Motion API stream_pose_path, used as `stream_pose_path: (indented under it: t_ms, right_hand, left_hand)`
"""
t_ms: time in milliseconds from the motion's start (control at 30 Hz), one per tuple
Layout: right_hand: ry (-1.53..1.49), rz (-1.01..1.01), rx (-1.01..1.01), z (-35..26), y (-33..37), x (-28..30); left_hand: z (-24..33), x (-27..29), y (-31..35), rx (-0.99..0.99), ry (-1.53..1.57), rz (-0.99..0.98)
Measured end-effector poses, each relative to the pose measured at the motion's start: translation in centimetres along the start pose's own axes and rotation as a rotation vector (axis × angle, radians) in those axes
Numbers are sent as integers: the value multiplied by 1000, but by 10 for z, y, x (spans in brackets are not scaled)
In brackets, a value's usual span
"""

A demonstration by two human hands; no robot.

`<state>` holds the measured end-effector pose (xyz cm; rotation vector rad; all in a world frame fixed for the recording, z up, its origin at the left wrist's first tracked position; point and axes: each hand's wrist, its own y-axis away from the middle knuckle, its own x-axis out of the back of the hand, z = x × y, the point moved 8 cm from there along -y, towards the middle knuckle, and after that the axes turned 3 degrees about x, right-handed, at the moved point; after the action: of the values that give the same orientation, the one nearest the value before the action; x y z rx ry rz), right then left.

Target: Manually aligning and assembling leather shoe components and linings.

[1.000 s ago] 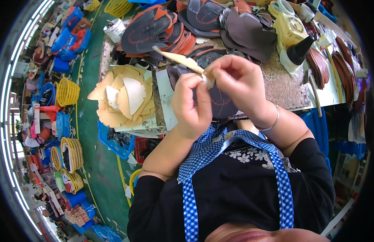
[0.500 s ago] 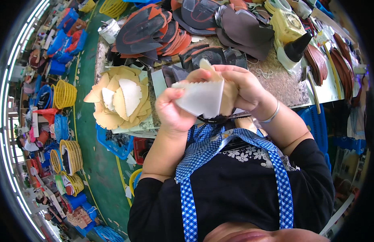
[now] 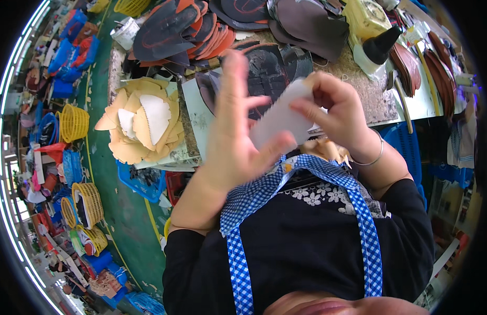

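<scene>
My right hand (image 3: 339, 107) pinches a white, flat sheet piece with a zigzag edge (image 3: 285, 116) between thumb and fingers. My left hand (image 3: 230, 131) is open, its fingers stretched up and blurred by motion. It overlaps the white piece's left side in view; whether they touch I cannot tell. Several tan pieces with jagged edges (image 3: 326, 150) lie at the apron just below my right hand. Left of my hands, a pile of tan pieces (image 3: 116, 149) rests at the table's corner, with white pieces (image 3: 154, 118) on top.
Stacks of black and orange shoe-shaped pieces (image 3: 167, 32) and dark brown pieces (image 3: 309, 26) cover the table's far side. A white bucket (image 3: 126, 33) stands at the far left corner. A black cone (image 3: 381, 46) and a hammer handle (image 3: 404, 107) are at right. Blue basket (image 3: 141, 181) sits below the left edge.
My left hand has let go of the white piece, opened and risen. The right hand now holds that piece alone, raised at a tilt. The tan pieces it held now lie at the apron.
</scene>
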<state>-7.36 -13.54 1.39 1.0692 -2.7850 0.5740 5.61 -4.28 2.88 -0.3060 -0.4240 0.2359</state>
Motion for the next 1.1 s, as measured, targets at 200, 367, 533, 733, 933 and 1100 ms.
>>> stream_pose_path:
  t_ms: [200,367,533,733,933,1100]
  right_hand:
    - [-276,188,-397,62,23,0]
    - [543,91,-202,52,23,8]
    - [822,-48,-119,50,14,4]
    - [530,360,60,59,-49,65]
    - [939,157,181,157,-112,93]
    - [657,312,-129,170,-110,117]
  left_hand:
    - [-91,19,14,519,329,94]
    - [-86,16,20,404,-204,109]
    - [-76,15,15,351,-691,96]
    - [-17,-11,18,-379,-670,91]
    - [-41,-48,23,-231,-678,-122]
    - [-42,-39,24,-229,-575,-105]
